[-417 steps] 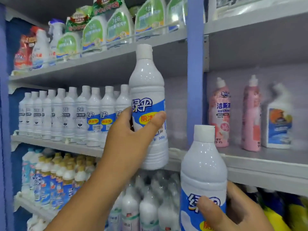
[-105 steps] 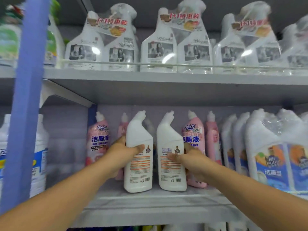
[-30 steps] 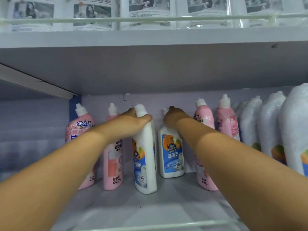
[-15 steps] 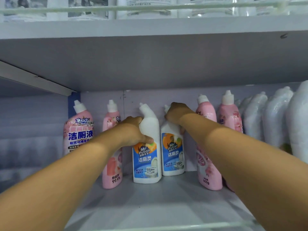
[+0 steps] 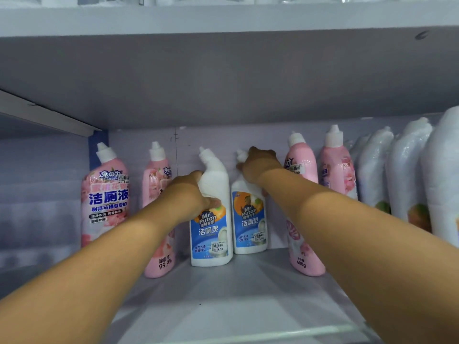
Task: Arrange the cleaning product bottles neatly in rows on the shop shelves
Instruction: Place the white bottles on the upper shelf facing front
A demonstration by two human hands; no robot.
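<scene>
Grey shop shelf (image 5: 236, 301) fills the lower view, roofed by the underside of the shelf above (image 5: 223, 78) and backed by a pale lilac panel (image 5: 223, 140). Both bare forearms reach in toward the back. The left hand (image 5: 191, 197) forms a grip curled round the shoulder of a white angled-neck bottle (image 5: 211, 234), thumb lying across the top of its blue and orange "Mr Puton" label; the bottle stands upright on the shelf with its label facing out. The right hand (image 5: 258, 167) forms a grip closed over the neck and cap of a second white angled-neck bottle (image 5: 248, 219) of the same kind, which stands upright just right of the left grip's bottle and slightly further back, the two nearly touching. Just left of the left grip, partly hidden by the forearm, stands a pink bottle marked 99.9% (image 5: 159, 256), and further left a larger-looking pink bottle with blue Chinese lettering (image 5: 106, 194). Just right of the right grip, behind that forearm, stands a pink bottle marked 600g (image 5: 303, 254), with another pink bottle (image 5: 335, 170) beyond it. Further right still, a row of white bottles in shiny shrink wrap (image 5: 407, 175) runs toward the frame edge. Small price stickers show on several bottles.
</scene>
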